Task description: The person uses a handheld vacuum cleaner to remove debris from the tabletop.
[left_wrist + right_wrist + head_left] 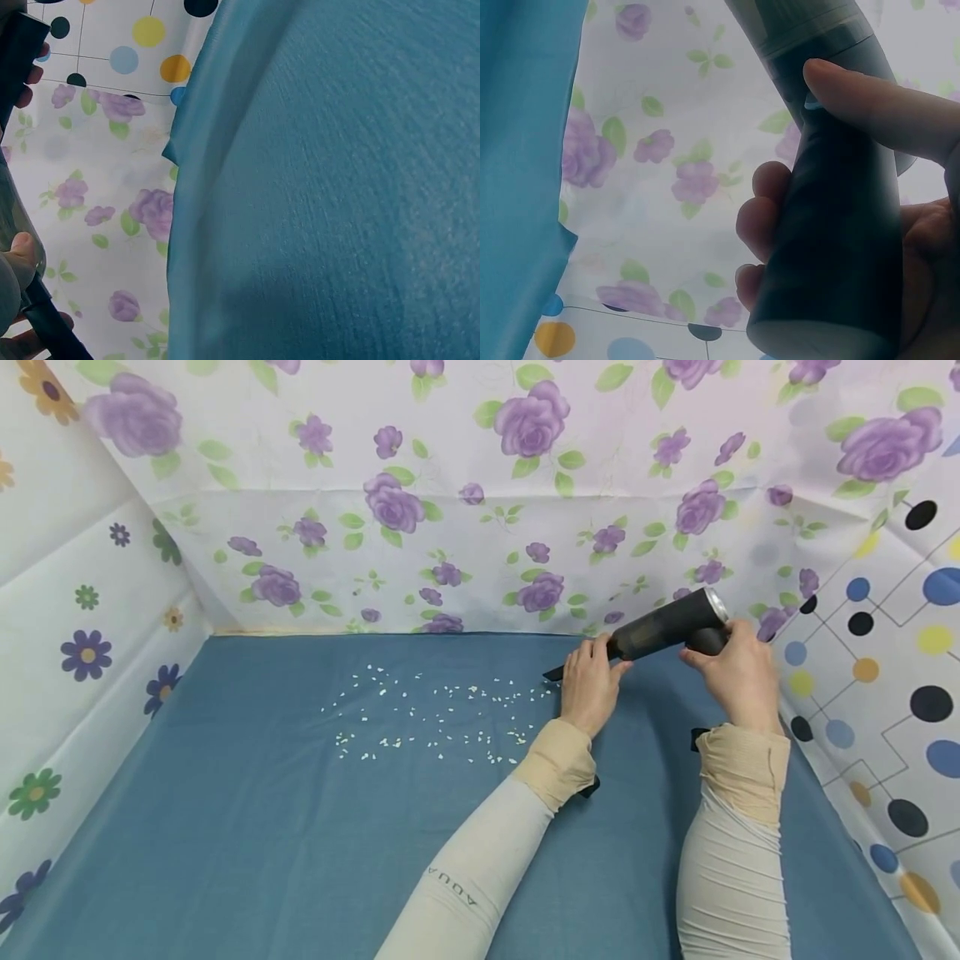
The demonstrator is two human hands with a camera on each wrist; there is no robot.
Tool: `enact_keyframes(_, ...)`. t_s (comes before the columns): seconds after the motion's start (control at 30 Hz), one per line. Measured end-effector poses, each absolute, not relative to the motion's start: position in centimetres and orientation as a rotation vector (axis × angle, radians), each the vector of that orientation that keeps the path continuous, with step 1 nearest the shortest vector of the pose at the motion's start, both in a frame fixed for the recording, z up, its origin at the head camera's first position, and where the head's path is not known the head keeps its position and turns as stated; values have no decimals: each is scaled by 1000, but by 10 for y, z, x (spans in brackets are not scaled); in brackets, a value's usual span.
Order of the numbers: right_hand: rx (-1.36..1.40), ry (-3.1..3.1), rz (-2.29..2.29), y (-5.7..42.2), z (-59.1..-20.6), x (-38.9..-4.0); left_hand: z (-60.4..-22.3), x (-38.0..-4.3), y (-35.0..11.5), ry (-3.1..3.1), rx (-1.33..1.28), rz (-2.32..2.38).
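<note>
A black handheld vacuum cleaner (663, 628) with a silver end is held up over the far right of the table. My right hand (738, 681) grips its handle, and in the right wrist view the thumb (855, 101) lies along the handle (832, 225) with the fingers curled round the other side. My left hand (591, 685) grips the front of the vacuum near its narrow nozzle (553, 674). The nozzle tip points left and down, close over the right edge of a scatter of small white bits (472, 691).
A blue cloth (262, 793) covers the table. Behind it stands a purple-flowered wall covering (465, 560). A dotted covering (892, 677) borders the right side, and a flower-print one (90, 652) the left.
</note>
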State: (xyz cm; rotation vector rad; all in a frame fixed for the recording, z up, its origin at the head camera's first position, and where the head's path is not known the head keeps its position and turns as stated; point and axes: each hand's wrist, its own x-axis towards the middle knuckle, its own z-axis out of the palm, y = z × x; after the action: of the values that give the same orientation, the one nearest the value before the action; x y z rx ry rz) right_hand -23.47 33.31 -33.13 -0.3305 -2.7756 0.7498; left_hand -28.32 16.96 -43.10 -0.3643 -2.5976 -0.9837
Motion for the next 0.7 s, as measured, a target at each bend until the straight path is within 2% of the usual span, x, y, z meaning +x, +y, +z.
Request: enact_keyframes(0.7,-342,-2825,725,330,-336,-241,-439,-290,168,-2617,-357,-1035)
